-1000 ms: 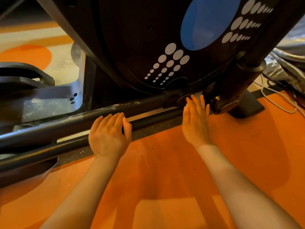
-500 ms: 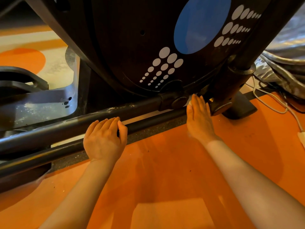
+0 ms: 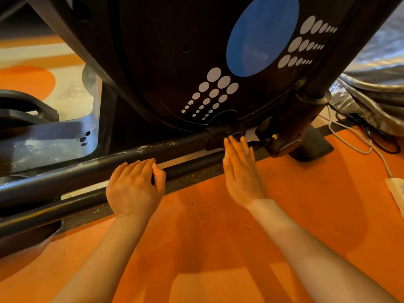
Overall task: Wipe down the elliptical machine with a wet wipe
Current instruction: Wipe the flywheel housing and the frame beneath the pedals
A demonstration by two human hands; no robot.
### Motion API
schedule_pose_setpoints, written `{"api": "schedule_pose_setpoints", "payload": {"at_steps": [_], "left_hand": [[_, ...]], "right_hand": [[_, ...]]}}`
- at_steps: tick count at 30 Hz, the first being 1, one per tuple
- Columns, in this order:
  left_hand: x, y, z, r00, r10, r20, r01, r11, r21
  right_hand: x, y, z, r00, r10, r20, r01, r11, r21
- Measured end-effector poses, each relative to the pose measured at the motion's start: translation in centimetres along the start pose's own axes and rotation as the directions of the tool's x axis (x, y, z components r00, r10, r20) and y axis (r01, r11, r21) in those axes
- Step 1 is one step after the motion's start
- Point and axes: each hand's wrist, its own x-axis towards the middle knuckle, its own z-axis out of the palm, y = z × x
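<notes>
Fingers, right: straight and close together on the right hand (image 3: pixel 240 171), tips against the dark joint collar (image 3: pixel 225 133) where the upper rail meets the housing; a pale sliver at the thumb edge may be the wet wipe (image 3: pixel 226 154), too small to be sure, and whether the palm presses one flat cannot be told.
Fingers, left: curled over the lower rail (image 3: pixel 192 166), the left hand (image 3: pixel 134 186) gripping it with the thumb on the near side, seemingly as a brace.
Key relation: the upper rail (image 3: pixel 109 165) runs long from the collar down toward the left edge of view, roughly level with the floor; its length lies to the left of the right fingertips, so a wiping stroke would likely travel leftward along that axis. The right hand is the nearer to the collar, the left nearer to mid-rail.
Elliptical machine: black housing (image 3: pixel 175 62) with a blue oval and white dots, directly ahead and above both hands; rails dark and glossy with whitish dusty streaks on the upper one.
Surroundings: orange floor (image 3: pixel 218 248) beneath the arms; white cable (image 3: pixel 354 136) and grey cover to the right.
</notes>
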Motion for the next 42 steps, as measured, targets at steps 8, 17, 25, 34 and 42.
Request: {"api": "schedule_pose_setpoints", "payload": {"at_steps": [8, 17, 25, 34, 42], "left_hand": [[0.0, 0.0, -0.1, 1.000, 0.014, -0.018, -0.014, 1.000, -0.013], [0.0, 0.0, -0.3, 1.000, 0.004, -0.003, -0.004, 1.000, -0.013], [0.1, 0.1, -0.4, 1.000, 0.002, -0.008, -0.002, 1.000, -0.014], [0.2, 0.0, -0.5, 1.000, 0.011, 0.025, -0.011, 1.000, -0.025], [0.2, 0.0, -0.4, 0.998, -0.011, 0.062, 0.013, 0.999, -0.032]], "right_hand": [[0.1, 2.0, -0.5, 0.999, -0.047, 0.014, 0.048, 0.991, -0.122], [1.0, 1.5, -0.6, 0.995, 0.079, -0.058, -0.080, 0.997, -0.016], [-0.8, -3.1, 2.6, 0.988, -0.150, -0.028, 0.151, 0.987, 0.046], [-0.2, 1.1, 1.1, 0.963, -0.259, -0.073, 0.254, 0.965, -0.065], [0.6, 3.8, -1.1, 0.987, -0.148, -0.065, 0.139, 0.983, -0.123]]}}
